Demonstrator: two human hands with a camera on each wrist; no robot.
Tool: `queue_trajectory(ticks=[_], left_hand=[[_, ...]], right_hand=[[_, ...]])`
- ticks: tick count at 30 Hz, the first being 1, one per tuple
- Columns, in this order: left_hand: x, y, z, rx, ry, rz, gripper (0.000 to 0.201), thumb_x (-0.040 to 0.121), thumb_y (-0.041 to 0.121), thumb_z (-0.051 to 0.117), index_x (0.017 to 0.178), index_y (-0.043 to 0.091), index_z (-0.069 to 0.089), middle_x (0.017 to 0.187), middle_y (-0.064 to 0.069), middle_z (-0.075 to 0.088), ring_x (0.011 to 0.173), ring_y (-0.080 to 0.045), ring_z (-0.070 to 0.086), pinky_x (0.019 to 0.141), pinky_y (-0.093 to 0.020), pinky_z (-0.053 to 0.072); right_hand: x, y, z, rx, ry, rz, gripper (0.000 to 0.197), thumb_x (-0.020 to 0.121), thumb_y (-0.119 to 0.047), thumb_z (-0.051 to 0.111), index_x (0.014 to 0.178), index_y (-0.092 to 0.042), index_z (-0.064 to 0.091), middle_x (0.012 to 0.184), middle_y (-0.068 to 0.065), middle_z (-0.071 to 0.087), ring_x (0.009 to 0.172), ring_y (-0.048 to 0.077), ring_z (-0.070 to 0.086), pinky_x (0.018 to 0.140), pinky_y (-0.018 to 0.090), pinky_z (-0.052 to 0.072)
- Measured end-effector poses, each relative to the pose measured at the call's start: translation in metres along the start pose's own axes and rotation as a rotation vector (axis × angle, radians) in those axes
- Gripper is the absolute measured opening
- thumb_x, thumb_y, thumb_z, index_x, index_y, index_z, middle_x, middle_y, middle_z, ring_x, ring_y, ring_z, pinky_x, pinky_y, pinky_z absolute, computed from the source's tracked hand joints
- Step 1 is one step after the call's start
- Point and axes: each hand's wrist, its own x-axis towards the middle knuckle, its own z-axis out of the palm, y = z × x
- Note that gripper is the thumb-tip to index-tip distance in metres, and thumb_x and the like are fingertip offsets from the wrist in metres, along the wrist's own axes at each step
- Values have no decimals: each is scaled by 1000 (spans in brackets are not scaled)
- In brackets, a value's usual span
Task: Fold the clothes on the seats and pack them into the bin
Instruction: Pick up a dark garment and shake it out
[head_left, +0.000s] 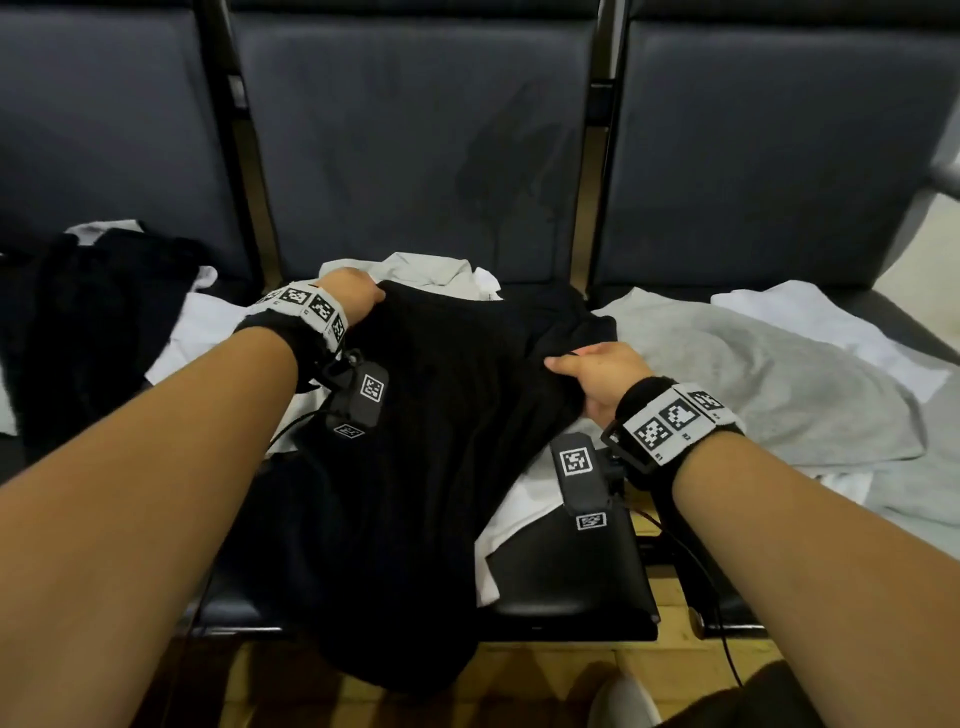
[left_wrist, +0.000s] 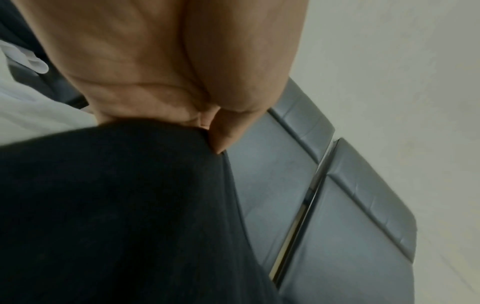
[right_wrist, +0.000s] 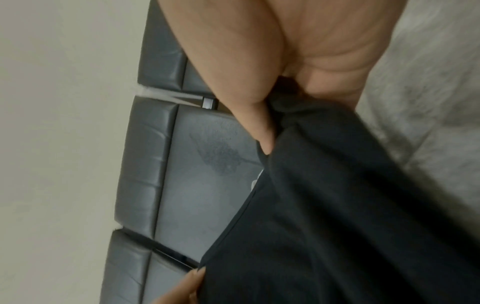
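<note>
A black garment (head_left: 441, 447) lies spread over the middle seat, its lower end hanging past the seat's front edge. My left hand (head_left: 358, 296) pinches its far left corner; in the left wrist view the thumb (left_wrist: 228, 131) presses on the black cloth (left_wrist: 116, 205). My right hand (head_left: 587, 374) grips the garment's right edge, and in the right wrist view the black fabric (right_wrist: 350, 205) is bunched between thumb and fingers. No bin is in view.
White clothes (head_left: 426, 270) lie under the black garment. A grey garment (head_left: 769, 384) and a white one (head_left: 810, 312) cover the right seat. Dark clothes (head_left: 98, 312) are piled on the left seat. Seat backs (head_left: 415, 135) rise behind; a wooden floor (head_left: 519, 691) shows below.
</note>
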Motion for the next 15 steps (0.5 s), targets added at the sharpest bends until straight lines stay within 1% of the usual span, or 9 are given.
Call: queue_trajectory(ticks=[1,2,5,7,10,11,13,14,15], left_hand=[[-8,0,-7,-31,26,0,34,96,15,50,124,-5,57,128,-23,57,121,-38,52,99,-40,42],[-17,1,-15,-53,49,7,34,97,15,50,123,-5,57,128,-24,57,120,-38,52,98,-40,42],[-44,-2,-42,-142,107,9,33,96,16,50,122,-3,58,126,-24,58,119,-39,53,97,-40,42],[-63,-10,-64,-271,124,-4,34,93,15,54,123,-2,58,127,-23,58,119,-38,54,95,-39,45],[-93,-20,-97,-489,166,-37,37,88,13,58,123,0,58,128,-23,58,111,-35,61,93,-41,51],[-102,-23,-107,-534,193,-40,38,88,13,57,124,0,57,127,-23,59,100,-31,65,91,-42,53],[-119,-28,-127,-558,246,-23,38,88,12,59,124,0,57,125,-24,58,83,-24,62,88,-39,53],[-127,-31,-137,-502,260,-30,40,87,11,63,125,0,57,125,-25,57,88,-26,62,90,-36,51],[-136,-32,-149,-473,246,-28,44,83,10,68,126,1,57,125,-24,57,100,-29,61,94,-36,47]], right_hand=[[-3,-1,-2,0,-6,13,46,67,-11,83,101,13,63,107,28,69,98,43,68,86,58,55],[-8,-3,-3,22,-18,18,40,68,-8,82,99,10,64,110,27,68,100,43,67,85,56,56],[-32,-14,-6,162,-100,70,33,84,4,66,117,7,63,115,23,67,99,38,68,66,41,61],[-46,-21,-5,182,-169,88,25,89,0,61,114,2,65,105,19,71,87,36,70,62,41,60],[-61,-30,0,130,-208,107,11,95,-5,55,97,0,65,77,16,73,62,31,71,52,41,59],[-64,-32,0,71,-201,118,12,92,-9,61,97,1,64,77,19,73,61,33,71,52,43,59],[-64,-33,0,-104,-140,106,37,81,-21,74,107,4,65,92,26,71,76,40,70,68,42,60],[-65,-36,-1,-151,-117,69,37,81,-24,74,106,2,64,97,23,69,81,37,68,71,35,59],[-64,-40,-3,-160,-105,23,25,86,-24,70,101,-5,62,99,17,66,82,28,65,71,30,57]])
